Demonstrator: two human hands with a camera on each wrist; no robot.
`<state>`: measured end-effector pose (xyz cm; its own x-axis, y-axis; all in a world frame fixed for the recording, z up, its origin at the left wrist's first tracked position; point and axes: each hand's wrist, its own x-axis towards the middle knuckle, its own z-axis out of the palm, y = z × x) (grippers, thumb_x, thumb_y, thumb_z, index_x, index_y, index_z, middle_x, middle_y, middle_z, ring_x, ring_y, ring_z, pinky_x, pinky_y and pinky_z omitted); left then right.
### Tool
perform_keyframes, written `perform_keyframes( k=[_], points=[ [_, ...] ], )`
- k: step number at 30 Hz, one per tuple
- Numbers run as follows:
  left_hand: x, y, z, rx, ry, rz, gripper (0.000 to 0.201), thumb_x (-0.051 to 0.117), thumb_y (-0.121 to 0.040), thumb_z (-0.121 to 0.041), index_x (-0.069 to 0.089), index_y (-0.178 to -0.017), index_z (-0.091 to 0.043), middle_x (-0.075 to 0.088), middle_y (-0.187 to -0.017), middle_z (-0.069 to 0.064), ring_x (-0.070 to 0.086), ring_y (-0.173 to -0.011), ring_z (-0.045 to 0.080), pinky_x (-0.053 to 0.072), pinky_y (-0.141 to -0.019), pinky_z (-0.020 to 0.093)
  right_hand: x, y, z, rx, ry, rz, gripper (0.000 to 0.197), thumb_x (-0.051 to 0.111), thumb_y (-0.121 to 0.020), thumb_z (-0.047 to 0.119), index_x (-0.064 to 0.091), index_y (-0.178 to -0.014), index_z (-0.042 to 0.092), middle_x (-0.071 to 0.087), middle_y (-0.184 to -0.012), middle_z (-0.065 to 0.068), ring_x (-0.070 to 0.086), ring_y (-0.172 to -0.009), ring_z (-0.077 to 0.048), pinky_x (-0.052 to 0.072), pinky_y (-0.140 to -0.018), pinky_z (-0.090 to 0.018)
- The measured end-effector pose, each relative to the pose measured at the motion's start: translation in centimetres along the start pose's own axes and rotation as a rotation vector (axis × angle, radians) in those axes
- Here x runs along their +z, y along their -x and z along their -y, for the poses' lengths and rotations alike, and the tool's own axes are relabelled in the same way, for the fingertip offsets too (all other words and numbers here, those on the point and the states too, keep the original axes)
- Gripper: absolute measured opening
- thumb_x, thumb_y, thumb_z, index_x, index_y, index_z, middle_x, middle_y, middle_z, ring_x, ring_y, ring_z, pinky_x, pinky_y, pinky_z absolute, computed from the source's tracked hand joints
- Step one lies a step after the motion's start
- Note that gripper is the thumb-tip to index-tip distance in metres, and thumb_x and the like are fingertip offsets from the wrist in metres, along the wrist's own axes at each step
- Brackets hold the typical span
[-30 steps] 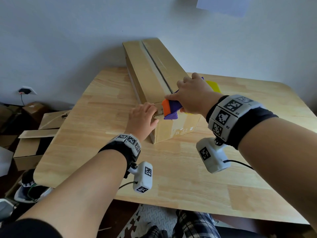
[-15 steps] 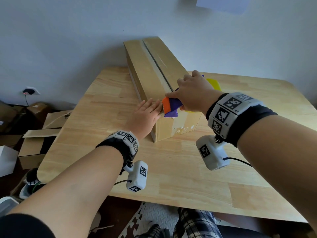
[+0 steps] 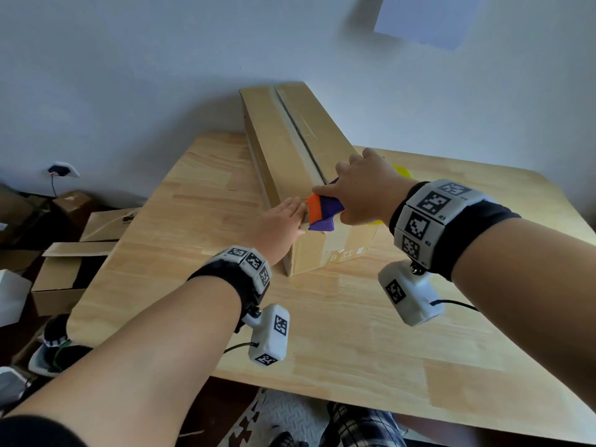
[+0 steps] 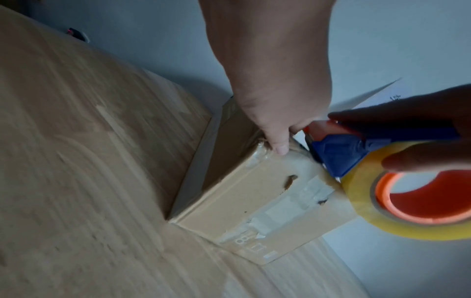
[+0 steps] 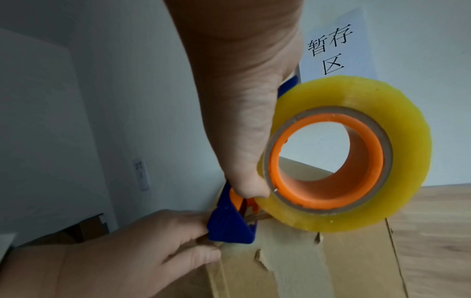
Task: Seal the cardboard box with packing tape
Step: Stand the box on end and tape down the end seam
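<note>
Cardboard box [image 3: 292, 175] unmoved (left hand [image 3: 280, 222] flatter).

Pale wall [image 3: 161, 75] behind a wooden table [image 3: 354, 333] — paper sign [image 3: 429, 17] above, wall outlet [image 3: 63, 170] low left.

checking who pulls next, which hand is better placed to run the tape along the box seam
Right. The right hand already grips the tape dispenser at the cardboard box's near edge; the left hand lies flat, pressing beside it.

Black wristbands [image 3: 464, 233] carry white marker blocks and cabled white cameras [image 3: 409, 295].
</note>
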<state>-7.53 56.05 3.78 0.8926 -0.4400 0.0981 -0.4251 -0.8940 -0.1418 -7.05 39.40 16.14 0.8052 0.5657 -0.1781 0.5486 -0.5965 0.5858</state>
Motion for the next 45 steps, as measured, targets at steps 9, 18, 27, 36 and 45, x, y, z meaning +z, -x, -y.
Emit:
perform_keyframes(
  k=[9,18,27,36,45],
  points=[
    [1.3,0.1,0.7,0.036,0.007,0.096,0.053,0.03,-0.087,-0.026,0.059,-0.12,0.004,0.061,-0.122,0.02,0.061,-0.111,0.03,0.049,-0.092,0.041,-0.6,0.4,-3.3,-0.145,-0.211,0.013,0.044,0.052,-0.086,0.046,0.043,-0.129,0.049,0.047,-0.089,0.007,0.043,-0.073,-0.013,0.036,-0.059,-0.027],
    [0.5,1.1,-0.2,0.042,-0.064,-0.159,0.042,0.054,-0.082,-0.033,0.069,-0.109,-0.005,0.068,-0.114,0.009,0.066,-0.103,0.018,0.054,-0.079,0.029,0.9,1.0,-5.4,-0.228,-0.189,-0.058,0.041,0.052,-0.086,0.041,0.049,-0.127,0.046,0.05,-0.093,0.006,0.046,-0.077,-0.017,0.041,-0.063,-0.029],
    [0.0,1.3,-1.4,-0.103,-0.004,-0.052,0.049,0.067,-0.085,-0.019,0.054,-0.127,0.002,0.054,-0.132,0.018,0.055,-0.12,0.03,0.041,-0.1,0.041,1.6,1.1,-6.9,-0.275,-0.226,-0.087,0.044,0.054,-0.086,0.045,0.046,-0.13,0.047,0.043,-0.086,0.01,0.041,-0.081,-0.013,0.039,-0.065,-0.029],
    [0.2,0.8,-1.9,-0.165,-0.064,0.031,0.053,0.025,-0.103,-0.028,0.011,-0.149,-0.007,0.008,-0.157,0.009,0.01,-0.145,0.02,0.003,-0.116,0.029,3.5,1.8,-8.1,-0.21,-0.25,-0.057,0.045,0.054,-0.085,0.044,0.046,-0.128,0.052,0.036,-0.073,0.012,0.04,-0.078,-0.013,0.037,-0.063,-0.028],
    [-0.5,1.7,-3.2,-0.083,0.079,-0.18,0.041,0.044,-0.089,-0.026,0.064,-0.116,-0.003,0.065,-0.118,0.015,0.064,-0.107,0.03,0.048,-0.092,0.047,3.6,0.5,-7.1,-0.241,-0.204,-0.048,0.035,0.053,-0.085,0.045,0.056,-0.12,0.043,0.059,-0.096,0.008,0.051,-0.089,-0.016,0.041,-0.066,-0.029]
  ],
)
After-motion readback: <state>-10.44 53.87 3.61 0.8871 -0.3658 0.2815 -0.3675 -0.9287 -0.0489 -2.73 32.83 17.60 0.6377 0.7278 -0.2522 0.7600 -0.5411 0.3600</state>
